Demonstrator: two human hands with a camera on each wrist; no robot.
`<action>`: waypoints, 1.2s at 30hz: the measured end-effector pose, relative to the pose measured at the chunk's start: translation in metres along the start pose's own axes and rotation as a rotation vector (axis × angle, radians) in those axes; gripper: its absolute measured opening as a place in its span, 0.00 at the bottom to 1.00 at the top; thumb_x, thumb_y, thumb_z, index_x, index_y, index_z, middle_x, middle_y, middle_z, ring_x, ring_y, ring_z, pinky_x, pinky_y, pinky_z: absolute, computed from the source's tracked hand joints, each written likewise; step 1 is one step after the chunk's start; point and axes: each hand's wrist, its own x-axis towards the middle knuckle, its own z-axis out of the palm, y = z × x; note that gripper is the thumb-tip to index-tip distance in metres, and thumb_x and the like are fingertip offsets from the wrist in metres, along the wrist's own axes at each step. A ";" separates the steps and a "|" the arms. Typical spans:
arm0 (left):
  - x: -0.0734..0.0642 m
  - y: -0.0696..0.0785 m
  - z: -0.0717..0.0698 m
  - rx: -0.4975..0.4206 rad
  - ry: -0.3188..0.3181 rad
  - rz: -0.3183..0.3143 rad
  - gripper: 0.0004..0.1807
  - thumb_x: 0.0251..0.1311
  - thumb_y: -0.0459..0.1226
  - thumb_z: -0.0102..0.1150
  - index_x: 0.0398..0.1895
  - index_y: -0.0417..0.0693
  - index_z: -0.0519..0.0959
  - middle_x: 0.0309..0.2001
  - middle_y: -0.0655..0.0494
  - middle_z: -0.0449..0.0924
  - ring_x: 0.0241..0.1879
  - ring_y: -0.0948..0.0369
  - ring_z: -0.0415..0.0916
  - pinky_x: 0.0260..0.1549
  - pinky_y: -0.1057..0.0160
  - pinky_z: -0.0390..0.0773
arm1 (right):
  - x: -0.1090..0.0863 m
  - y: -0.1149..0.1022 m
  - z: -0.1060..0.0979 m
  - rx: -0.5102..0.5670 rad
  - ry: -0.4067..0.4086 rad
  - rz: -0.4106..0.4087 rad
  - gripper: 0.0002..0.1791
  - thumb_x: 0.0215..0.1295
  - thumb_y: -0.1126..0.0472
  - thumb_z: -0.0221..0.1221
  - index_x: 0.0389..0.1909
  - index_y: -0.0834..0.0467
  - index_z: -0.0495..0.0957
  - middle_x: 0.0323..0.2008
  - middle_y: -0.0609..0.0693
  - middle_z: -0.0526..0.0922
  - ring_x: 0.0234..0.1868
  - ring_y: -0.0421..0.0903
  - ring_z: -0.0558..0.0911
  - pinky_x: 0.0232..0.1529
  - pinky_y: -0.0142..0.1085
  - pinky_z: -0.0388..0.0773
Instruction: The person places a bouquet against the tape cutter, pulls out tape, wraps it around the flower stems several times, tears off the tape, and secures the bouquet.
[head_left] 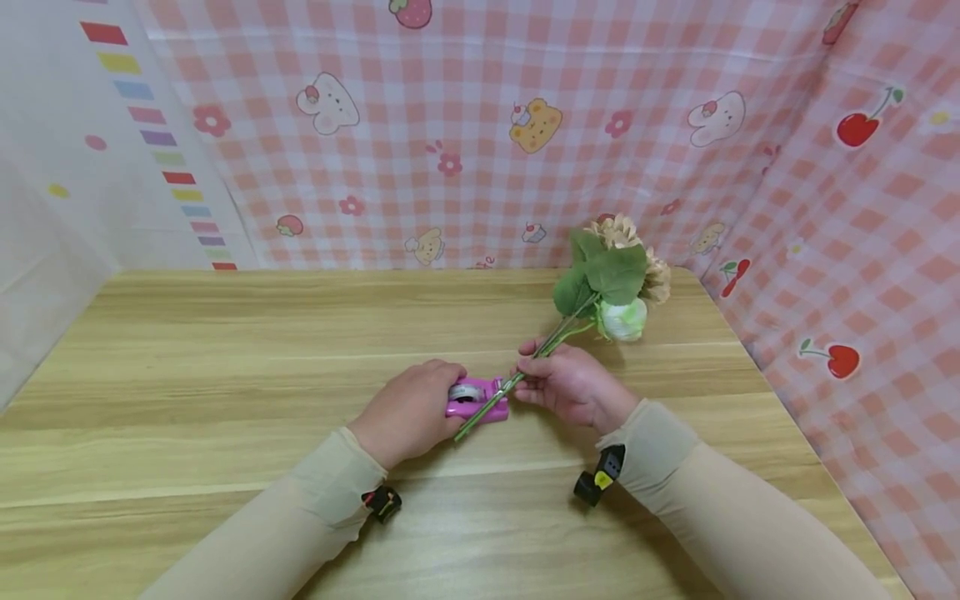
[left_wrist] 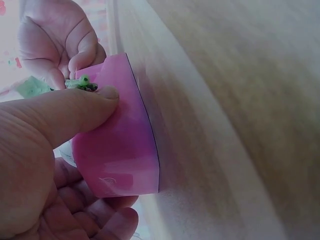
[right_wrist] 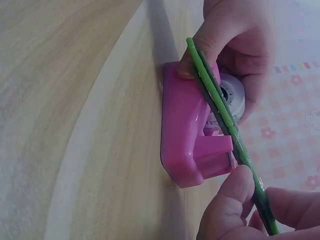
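My left hand (head_left: 411, 410) grips a pink tape dispenser (head_left: 480, 410) that stands on the table, thumb on its near side and fingers behind. A roll of clear tape (right_wrist: 233, 96) sits inside the dispenser. In my right hand (head_left: 573, 385) the green stems (right_wrist: 220, 102) of a small bunch of artificial flowers are pinched between thumb and fingers. The stems slant across the dispenser near its toothed cutting edge (right_wrist: 231, 161). At their upper end are beige blooms (head_left: 656, 277), green leaves (head_left: 617, 273) and a white-green flower bud (head_left: 622, 319).
The wood-grain table (head_left: 225, 350) spreads out on both sides of the hands. A pink checked cloth (head_left: 465, 100) hangs behind its back edge, and more of it hangs along the right. A white cloth (head_left: 67, 167) covers the left side.
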 end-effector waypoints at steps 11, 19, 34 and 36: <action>0.000 -0.001 0.001 0.007 0.003 -0.006 0.33 0.64 0.45 0.73 0.68 0.41 0.76 0.65 0.46 0.81 0.63 0.50 0.80 0.67 0.51 0.79 | 0.002 0.005 -0.001 0.011 0.020 0.016 0.22 0.75 0.74 0.54 0.64 0.63 0.61 0.33 0.53 0.84 0.30 0.44 0.85 0.40 0.32 0.88; 0.001 -0.002 0.003 0.019 0.017 0.006 0.31 0.62 0.41 0.75 0.66 0.40 0.77 0.63 0.46 0.82 0.61 0.50 0.80 0.66 0.51 0.80 | -0.001 0.009 0.000 -0.074 0.043 0.047 0.03 0.78 0.68 0.54 0.43 0.64 0.74 0.31 0.52 0.85 0.31 0.43 0.85 0.42 0.35 0.89; 0.002 -0.002 0.003 0.021 0.018 0.019 0.32 0.61 0.42 0.75 0.67 0.41 0.77 0.63 0.46 0.82 0.61 0.50 0.81 0.65 0.51 0.81 | -0.003 0.014 0.014 -0.046 0.112 0.047 0.07 0.74 0.66 0.62 0.36 0.65 0.83 0.24 0.49 0.86 0.24 0.39 0.83 0.32 0.29 0.86; 0.002 -0.001 0.003 0.026 0.017 0.019 0.32 0.62 0.42 0.75 0.67 0.40 0.77 0.63 0.46 0.82 0.61 0.50 0.80 0.65 0.51 0.80 | -0.004 0.013 0.015 -0.030 0.106 0.031 0.07 0.74 0.68 0.61 0.35 0.65 0.83 0.25 0.49 0.86 0.25 0.39 0.83 0.32 0.28 0.87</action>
